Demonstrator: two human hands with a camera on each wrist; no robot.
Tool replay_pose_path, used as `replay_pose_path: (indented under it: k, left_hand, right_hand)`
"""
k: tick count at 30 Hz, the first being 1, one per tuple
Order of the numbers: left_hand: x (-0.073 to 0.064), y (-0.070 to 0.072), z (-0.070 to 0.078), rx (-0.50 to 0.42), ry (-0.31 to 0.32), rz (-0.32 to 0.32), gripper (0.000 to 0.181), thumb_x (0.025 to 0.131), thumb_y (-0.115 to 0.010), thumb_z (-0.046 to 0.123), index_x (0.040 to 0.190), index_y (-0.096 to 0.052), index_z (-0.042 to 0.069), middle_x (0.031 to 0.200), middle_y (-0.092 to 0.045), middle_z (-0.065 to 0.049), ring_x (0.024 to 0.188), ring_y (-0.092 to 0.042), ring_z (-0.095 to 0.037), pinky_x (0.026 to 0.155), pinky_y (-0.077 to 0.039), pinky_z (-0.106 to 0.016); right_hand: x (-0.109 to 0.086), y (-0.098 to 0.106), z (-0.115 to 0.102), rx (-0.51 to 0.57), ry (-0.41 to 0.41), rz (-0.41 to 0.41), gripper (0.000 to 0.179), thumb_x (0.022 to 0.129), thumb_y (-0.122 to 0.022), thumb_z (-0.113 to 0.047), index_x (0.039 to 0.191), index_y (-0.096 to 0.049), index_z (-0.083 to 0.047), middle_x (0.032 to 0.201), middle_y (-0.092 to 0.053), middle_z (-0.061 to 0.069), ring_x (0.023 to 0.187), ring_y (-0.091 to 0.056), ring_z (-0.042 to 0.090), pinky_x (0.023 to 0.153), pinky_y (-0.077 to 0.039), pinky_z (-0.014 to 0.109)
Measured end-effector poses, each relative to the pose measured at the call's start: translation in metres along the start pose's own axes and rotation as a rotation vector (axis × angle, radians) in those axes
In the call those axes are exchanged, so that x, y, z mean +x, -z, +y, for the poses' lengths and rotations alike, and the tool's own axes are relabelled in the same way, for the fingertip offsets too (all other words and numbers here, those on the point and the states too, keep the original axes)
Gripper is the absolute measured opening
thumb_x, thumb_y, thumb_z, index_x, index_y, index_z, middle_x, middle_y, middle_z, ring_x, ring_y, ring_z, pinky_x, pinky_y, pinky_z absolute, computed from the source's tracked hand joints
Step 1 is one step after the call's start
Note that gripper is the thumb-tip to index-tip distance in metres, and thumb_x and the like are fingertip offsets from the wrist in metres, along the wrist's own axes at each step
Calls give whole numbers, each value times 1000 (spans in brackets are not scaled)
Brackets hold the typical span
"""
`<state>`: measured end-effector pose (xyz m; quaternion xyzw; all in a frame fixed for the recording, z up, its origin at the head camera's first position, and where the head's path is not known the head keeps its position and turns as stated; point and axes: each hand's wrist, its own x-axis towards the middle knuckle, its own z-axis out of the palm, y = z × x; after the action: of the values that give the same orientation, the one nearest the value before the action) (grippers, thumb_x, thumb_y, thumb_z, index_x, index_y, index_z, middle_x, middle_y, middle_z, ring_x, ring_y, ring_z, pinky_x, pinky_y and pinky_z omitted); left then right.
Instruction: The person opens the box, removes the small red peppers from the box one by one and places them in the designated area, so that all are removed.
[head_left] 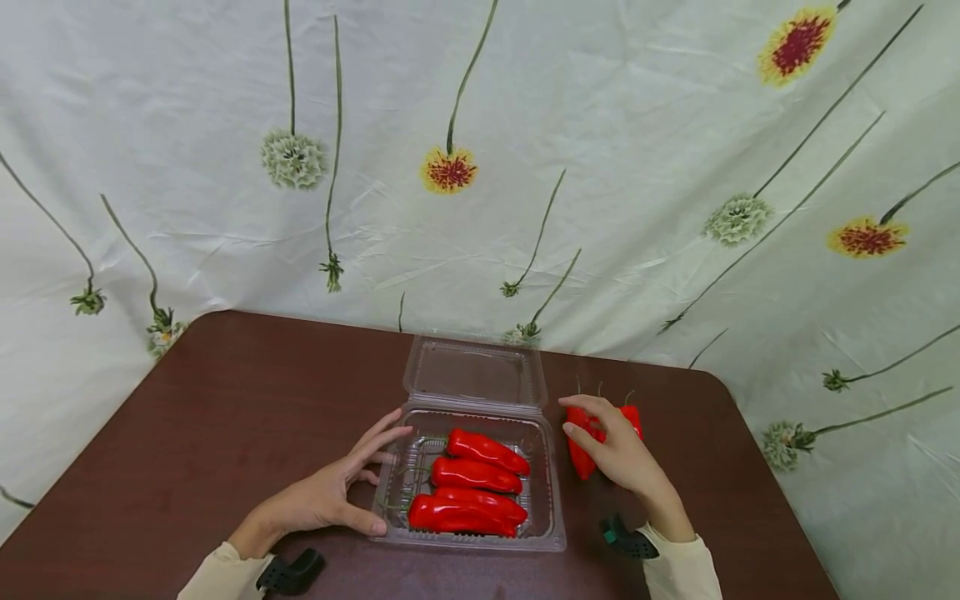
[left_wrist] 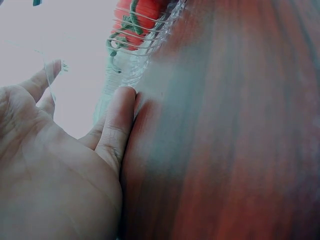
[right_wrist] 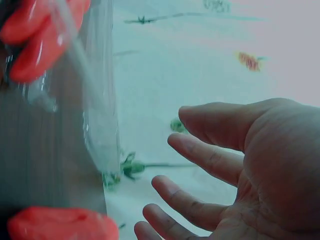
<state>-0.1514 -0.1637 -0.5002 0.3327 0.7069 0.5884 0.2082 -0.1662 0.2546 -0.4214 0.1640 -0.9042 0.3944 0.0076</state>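
Observation:
Several red peppers (head_left: 480, 475) lie side by side in a clear plastic clamshell box (head_left: 557, 500), stems to the left. My left hand (head_left: 330, 492) rests against the box's left side, thumb at its front corner and fingers spread along the rim. In the left wrist view the fingers (left_wrist: 117, 120) touch the clear plastic wall. Over a second group of red peppers (head_left: 581, 454) right of the box hovers my right hand (head_left: 618, 446), partly covering them. Its fingers are loosely bent with nothing between them in the right wrist view, where a red pepper (right_wrist: 62, 223) shows below.
The box's lid (head_left: 476, 372) is folded back flat toward the far edge of the dark brown table (head_left: 247, 417). Behind the table hangs a white cloth (head_left: 600, 167) printed with flowers. A dark band (head_left: 292, 572) sits at the left wrist, another (head_left: 628, 537) at the right.

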Motion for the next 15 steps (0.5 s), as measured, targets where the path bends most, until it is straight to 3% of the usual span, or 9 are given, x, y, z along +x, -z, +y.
replay_pose_path:
  k: [15]
  left_hand:
    - [1, 0, 2, 5, -12, -5, 101, 84, -78, 10, 162, -12, 15, 168, 11, 2, 136, -40, -19, 95, -44, -34]
  right_hand:
    - [-6, -24, -39, 127, 104, -173, 41, 95, -69, -14, 134, -61, -21, 140, -55, 3, 129, -51, 26, 102, -46, 52]
